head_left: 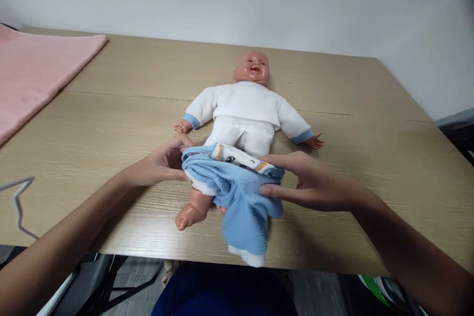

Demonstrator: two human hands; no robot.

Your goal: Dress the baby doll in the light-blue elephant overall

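Blue terry-cloth trousers are sitting bunched over the legs of the plastic baby doll in a white suit, which is lying on its back on the wooden table, head pointing away from me, long axis running straight out. My left grip and right grip are pinching the waistband at either hip, equally near.

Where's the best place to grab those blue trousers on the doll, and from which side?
Probably by the striped waistband, one hand at each hip, coming in from either side of the doll. It lies on its back, feet toward the person, and the blue trousers are bunched there. The left hand and right hand sit at those spots.
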